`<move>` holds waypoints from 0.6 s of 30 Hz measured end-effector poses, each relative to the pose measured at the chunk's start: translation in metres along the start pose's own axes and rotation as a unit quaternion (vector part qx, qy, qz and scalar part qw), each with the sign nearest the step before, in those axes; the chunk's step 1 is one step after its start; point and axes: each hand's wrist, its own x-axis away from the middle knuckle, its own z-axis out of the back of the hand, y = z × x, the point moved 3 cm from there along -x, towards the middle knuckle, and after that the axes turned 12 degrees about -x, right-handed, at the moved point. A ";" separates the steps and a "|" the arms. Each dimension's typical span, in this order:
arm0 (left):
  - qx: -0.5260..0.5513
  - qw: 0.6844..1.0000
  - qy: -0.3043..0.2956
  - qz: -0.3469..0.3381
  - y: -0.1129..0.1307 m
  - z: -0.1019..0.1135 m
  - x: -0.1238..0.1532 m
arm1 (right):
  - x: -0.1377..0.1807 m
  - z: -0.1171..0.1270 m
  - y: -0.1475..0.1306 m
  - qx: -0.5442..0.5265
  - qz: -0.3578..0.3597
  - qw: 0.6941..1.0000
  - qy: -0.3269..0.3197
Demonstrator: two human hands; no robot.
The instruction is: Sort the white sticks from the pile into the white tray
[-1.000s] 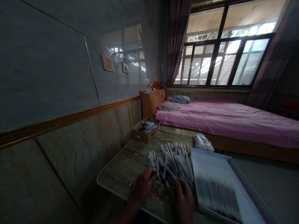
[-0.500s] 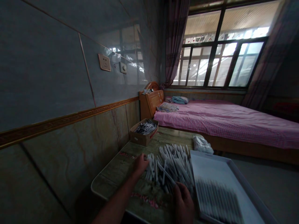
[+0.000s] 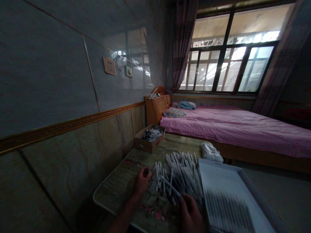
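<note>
My right hand (image 3: 189, 210) pinches the near end of a slim white pen (image 3: 171, 186), which slants up and left over the pile. A loose heap of similar white pens (image 3: 183, 170) lies on the table just beyond my hands. At the heap's left edge is my left hand (image 3: 142, 183), its fingers curled together; whatever they may hold is too dark to make out. To the right of my right hand, a shallow white tray (image 3: 225, 173) has a row of pens (image 3: 228, 208) laid side by side in its near part.
A cardboard box (image 3: 148, 145) full of slim dark and white pieces stands at the table's far left corner by the wall. A white plastic bundle (image 3: 211, 152) sits behind the tray. Beyond the patterned table (image 3: 119, 187) is a bed (image 3: 218, 123) with a pink checked cover.
My left hand has drawn slightly left and toward me, away from the heap. My right hand has shifted a little toward me, still pinching the pen.
</note>
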 end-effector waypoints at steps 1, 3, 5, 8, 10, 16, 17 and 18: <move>0.010 1.000 0.002 -0.007 -0.004 0.003 0.009 | 0.001 -0.001 0.000 0.007 0.003 1.000 -0.010; 0.034 0.998 0.008 -0.043 -0.011 0.010 0.026 | 0.004 -0.003 -0.001 0.024 0.012 0.999 -0.026; 0.028 0.996 0.005 -0.086 -0.016 0.014 0.041 | 0.007 -0.005 -0.004 0.040 0.030 0.998 -0.045; -0.003 0.991 -0.001 -0.133 -0.018 0.019 0.055 | 0.012 -0.008 -0.011 0.059 0.069 0.993 -0.071; -0.015 0.990 -0.004 -0.142 -0.016 0.021 0.060 | 0.015 -0.010 -0.014 0.073 0.090 0.990 -0.082; -0.018 0.990 -0.010 -0.137 -0.012 0.027 0.063 | 0.017 -0.011 -0.017 0.114 0.090 0.987 -0.074; -0.017 0.990 -0.005 -0.137 -0.013 0.028 0.063 | 0.017 -0.011 -0.019 0.115 0.087 0.987 -0.072; -0.015 0.990 0.000 -0.138 -0.013 0.028 0.064 | 0.017 -0.012 -0.020 0.115 0.084 0.987 -0.070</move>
